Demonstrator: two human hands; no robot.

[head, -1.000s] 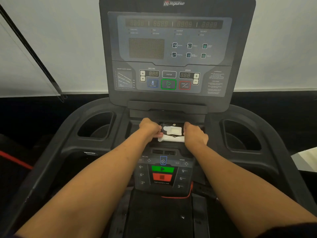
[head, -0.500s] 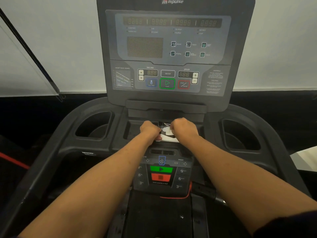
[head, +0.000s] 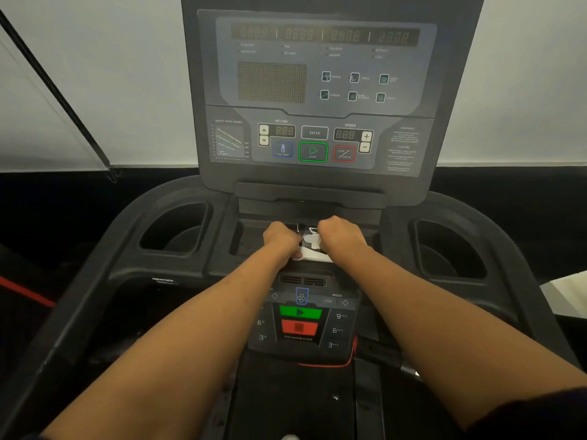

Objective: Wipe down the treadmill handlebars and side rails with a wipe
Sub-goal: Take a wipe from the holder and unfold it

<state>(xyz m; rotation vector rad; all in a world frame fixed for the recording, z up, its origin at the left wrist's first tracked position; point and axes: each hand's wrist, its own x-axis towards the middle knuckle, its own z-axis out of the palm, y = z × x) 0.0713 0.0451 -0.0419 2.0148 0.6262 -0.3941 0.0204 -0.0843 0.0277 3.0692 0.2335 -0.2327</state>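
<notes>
at frame centre, a wipe pack [head: 313, 250] is being clamped at both ends by the left hand [head: 281, 239] and right hand [head: 341, 238], its long axis lying left-to-right between them.

Wipe pack [head: 314, 255] lies between left hand [head: 281, 239] and right hand [head: 341, 238], before the console [head: 317, 90].

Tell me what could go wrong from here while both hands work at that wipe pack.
1. The forearms pass close beside the green start button; a dip might press it.
2. The left hand and right hand both grip the wipe pack in the console tray; a hard tug may lift the whole pack out.
</notes>
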